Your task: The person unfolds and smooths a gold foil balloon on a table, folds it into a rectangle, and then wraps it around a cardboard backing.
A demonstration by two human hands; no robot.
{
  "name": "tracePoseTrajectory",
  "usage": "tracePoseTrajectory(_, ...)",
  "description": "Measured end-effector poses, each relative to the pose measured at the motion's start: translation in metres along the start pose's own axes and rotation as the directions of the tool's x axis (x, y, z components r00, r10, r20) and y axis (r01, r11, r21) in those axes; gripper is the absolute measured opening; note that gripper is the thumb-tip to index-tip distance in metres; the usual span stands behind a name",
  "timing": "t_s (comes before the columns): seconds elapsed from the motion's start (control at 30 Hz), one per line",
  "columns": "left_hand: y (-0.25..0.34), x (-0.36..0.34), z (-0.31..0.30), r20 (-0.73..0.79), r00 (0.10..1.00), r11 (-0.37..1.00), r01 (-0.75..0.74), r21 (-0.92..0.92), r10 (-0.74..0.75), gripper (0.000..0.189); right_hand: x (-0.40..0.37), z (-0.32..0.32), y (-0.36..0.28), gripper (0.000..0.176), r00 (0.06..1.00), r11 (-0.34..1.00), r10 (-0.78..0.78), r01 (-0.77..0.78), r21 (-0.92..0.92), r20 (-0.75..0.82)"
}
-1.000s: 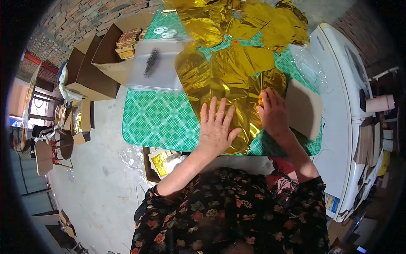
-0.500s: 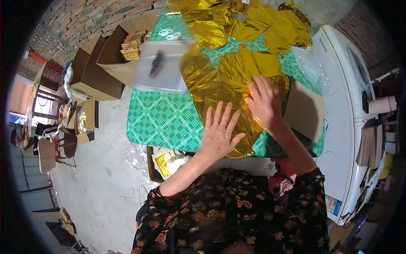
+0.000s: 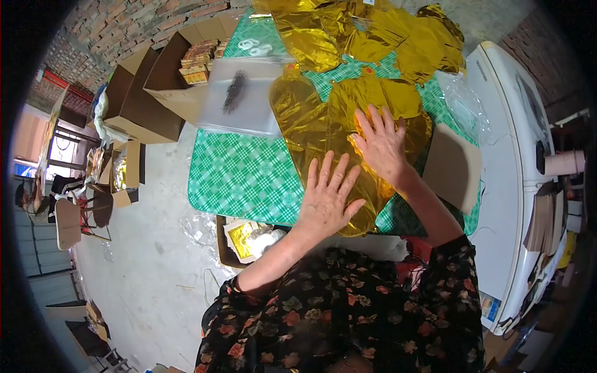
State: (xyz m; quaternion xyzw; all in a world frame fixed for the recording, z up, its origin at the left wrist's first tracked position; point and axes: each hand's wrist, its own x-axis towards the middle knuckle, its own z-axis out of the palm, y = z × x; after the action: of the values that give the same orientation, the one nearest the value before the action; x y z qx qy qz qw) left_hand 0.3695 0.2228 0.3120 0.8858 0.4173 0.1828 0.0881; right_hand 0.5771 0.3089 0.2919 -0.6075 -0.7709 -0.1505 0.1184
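"While pressing on the foil (image 3: 305,112) at the near part of the table (image 3: 239,174), apparently busy with flattening or steadying; fair reading?"

"Fair, as a judgement; with the left hand (image 3: 324,208) laid palm down toward the near edge, fingers spread wide, gripping nothing; with the right hand (image 3: 381,149) a little farther off and to the right, also open, splayed over a crinkled, bright patch."

"Any pinch at the right fingertips?"

"None visible; cannot tell about a small fold caught underneath."

"And where exactly to look for the foil?"

"Under both palms; spread from the near edge toward the far side, well past the fingers; beyond, a heap (image 3: 429,50) of more gold sheeting; to the left, clear bags (image 3: 214,93) in a flat stack, close beside; to the right, a card (image 3: 451,165), pale brown, lying near the right wrist."

"Then what to ask of the next move?"

"Judging by the creases, probably light, even pressure; best to use one palm as an anchor during any slide of the other; best, too, to lift cleanly, without dragging such thin material."

"Any risk worth naming?"

"Perhaps snagging a wrinkle and folding a layer over; perhaps also pulling the near end off the rim, given so little margin there."
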Motion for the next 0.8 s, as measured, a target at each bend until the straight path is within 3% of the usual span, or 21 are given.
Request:
tracePoseTrajectory(0.23, 0.0, 0.0, 0.0, 0.0, 1.0, 1.0, 0.011, -0.011, -0.011, 0.07, 0.002, -0.005, -0.003, 0.057, 1.0, 1.0, 0.015, -0.014, -0.025, 0.028)
tracePoseTrajectory(0.33, 0.001, 0.0, -0.002, 0.001, 1.0, 1.0, 0.01, -0.009, -0.01, 0.07, 0.008, -0.012, -0.005, 0.06, 0.996, 0.998, -0.061, 0.06, -0.031, -0.059)
tracePoseTrajectory(0.43, 0.001, 0.001, -0.002, 0.002, 1.0, 1.0, 0.005, -0.001, -0.005, 0.07, 0.01, -0.016, -0.012, 0.064, 0.996, 0.995, -0.092, 0.091, 0.051, 0.014)
tracePoseTrajectory(0.47, 0.001, 0.001, -0.001, 0.0, 1.0, 1.0, 0.002, 0.001, -0.002, 0.069, 0.012, -0.018, -0.013, 0.065, 0.989, 0.993, -0.088, 0.077, 0.093, 0.121)
tracePoseTrajectory(0.57, 0.001, 0.001, -0.001, -0.009, 1.0, 1.0, -0.006, -0.01, 0.006, 0.071, 0.008, -0.007, -0.015, 0.065, 0.967, 0.99, -0.053, 0.018, 0.137, 0.251)
tracePoseTrajectory(0.67, 0.0, 0.001, -0.001, -0.021, 1.0, 0.998, 0.007, -0.058, -0.008, 0.075, 0.008, -0.012, -0.015, 0.065, 0.949, 0.99, -0.038, -0.006, 0.138, 0.312)
tracePoseTrajectory(0.8, -0.004, 0.011, -0.015, -0.144, 0.989, 0.993, 0.023, -0.113, -0.039, 0.077, 0.005, 0.004, -0.011, 0.066, 0.975, 0.988, -0.065, 0.034, 0.148, 0.212)
